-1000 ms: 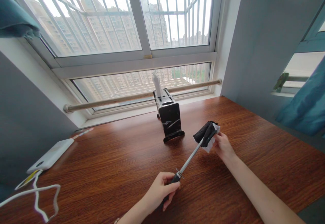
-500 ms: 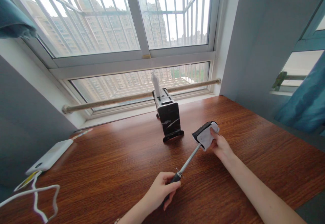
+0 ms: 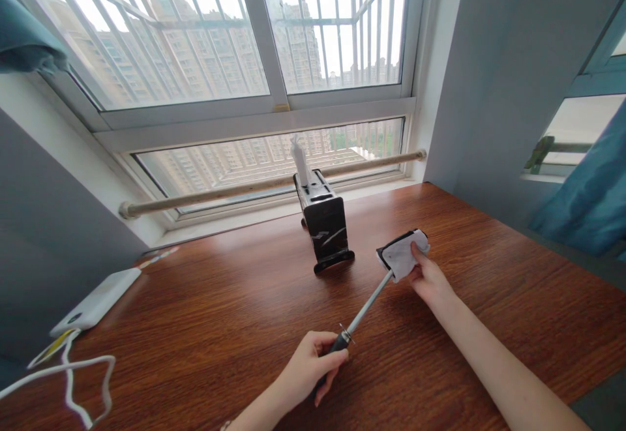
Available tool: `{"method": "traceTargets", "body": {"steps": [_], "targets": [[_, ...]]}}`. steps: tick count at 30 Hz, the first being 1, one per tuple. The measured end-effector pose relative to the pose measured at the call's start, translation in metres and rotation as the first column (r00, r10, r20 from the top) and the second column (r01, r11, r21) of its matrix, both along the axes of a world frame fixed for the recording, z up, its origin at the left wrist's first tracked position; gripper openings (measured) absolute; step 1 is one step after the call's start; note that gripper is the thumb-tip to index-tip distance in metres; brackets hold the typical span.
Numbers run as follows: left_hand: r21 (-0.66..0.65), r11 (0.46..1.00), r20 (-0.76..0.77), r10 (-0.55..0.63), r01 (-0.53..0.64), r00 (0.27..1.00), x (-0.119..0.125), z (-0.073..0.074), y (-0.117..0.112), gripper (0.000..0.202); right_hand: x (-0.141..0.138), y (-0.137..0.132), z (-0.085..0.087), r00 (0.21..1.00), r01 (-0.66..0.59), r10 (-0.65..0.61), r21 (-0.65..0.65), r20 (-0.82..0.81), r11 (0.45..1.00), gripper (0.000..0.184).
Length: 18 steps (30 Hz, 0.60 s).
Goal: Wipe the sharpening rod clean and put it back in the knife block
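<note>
My left hand (image 3: 309,367) is closed round the black handle of a sharpening steel (image 3: 368,306), whose grey rod slants up to the right above the wooden table (image 3: 205,326). My right hand (image 3: 428,279) pinches a black and white cloth (image 3: 402,255) that is folded over the rod's far tip. A black knife block (image 3: 325,223) with one white handle sticking out of its top stands on the table just left of the cloth, near the window.
A white power bank (image 3: 96,300) lies at the table's left edge, with a white cable (image 3: 68,369) looped in front of it. A wooden rail (image 3: 264,182) runs along the window sill. Grey walls close in on both sides.
The cloth has turned in my right hand, its white side now facing me, and it has slid a little up and right along the rod's tip. My left hand has stayed put.
</note>
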<state>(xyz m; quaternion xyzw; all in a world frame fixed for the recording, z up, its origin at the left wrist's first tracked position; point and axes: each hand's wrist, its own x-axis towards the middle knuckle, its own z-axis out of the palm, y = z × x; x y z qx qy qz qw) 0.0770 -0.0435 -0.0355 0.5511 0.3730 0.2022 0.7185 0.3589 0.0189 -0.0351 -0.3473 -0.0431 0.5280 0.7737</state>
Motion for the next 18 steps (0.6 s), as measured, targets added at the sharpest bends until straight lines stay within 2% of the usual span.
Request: {"method": "traceTargets", "body": {"steps": [4,9,18], "targets": [[0.003,1.000,-0.008,-0.004,0.004,1.000,0.0002,-0.0002,-0.0007,0.017,-0.0042,-0.0021,0.0021,1.000,-0.022,0.022,0.019,0.018,1.000,0.019],[0.020,1.000,-0.020,-0.005,0.006,1.000,-0.0001,-0.0002,0.0000,0.016,-0.0095,-0.0026,0.0018,1.000,-0.022,0.022,0.022,0.010,1.000,0.011],[0.006,1.000,-0.005,-0.003,0.004,1.000,-0.0008,0.0002,0.0000,0.017,-0.0036,-0.0022,0.0059,0.997,0.079,-0.078,0.055,-0.026,0.995,0.019]]}}
